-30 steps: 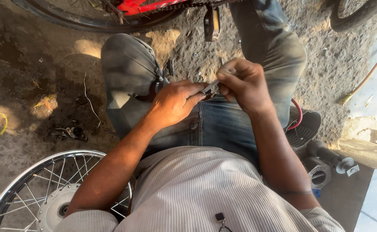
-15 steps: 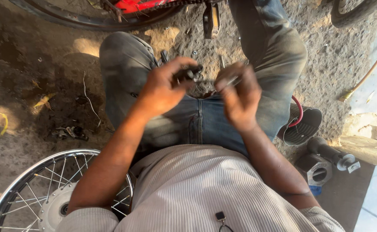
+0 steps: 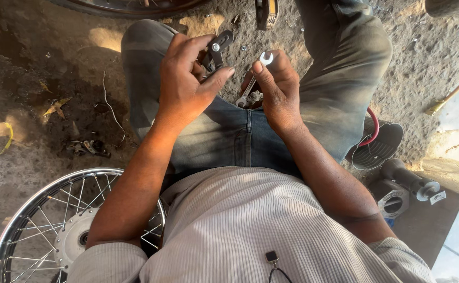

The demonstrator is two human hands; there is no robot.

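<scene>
Head view. Reference landmark: the person's lap in blue jeans point(image 3: 240, 136).

Left hand point(image 3: 185, 86): raised above the lap, over the left thigh. Fingers curled around a small black metal bracket point(image 3: 218, 46) with a silver bolt head on it; the thumb extends toward the right hand. Only the upper end of the bracket clears the fingers; the lower part is hidden in the palm, so its full shape cannot be made out.

Right hand point(image 3: 279, 89): above the lap, just beside the left hand. Fingers closed on a small silver open-end spanner point(image 3: 254, 78). The open head shows above the index fingertip and the far end points down toward the lap; the middle of the shank is covered by the fingers. Whether the spanner touches the bracket: it does not; the two stand apart.

Surroundings: a spoked wheel point(image 3: 46, 230) lies on the dirt ground left of the lap, cut off by the lower edge. A black sandal with a red strap point(image 3: 376, 144) lies right of the lap. A grey metal part point(image 3: 405, 186) lies beyond it, detail unclear.

Change from the frame half a second earlier: both hands sit higher above the lap, the bracket now stands clear of the left fingers, and the spanner head has turned upward.
</scene>
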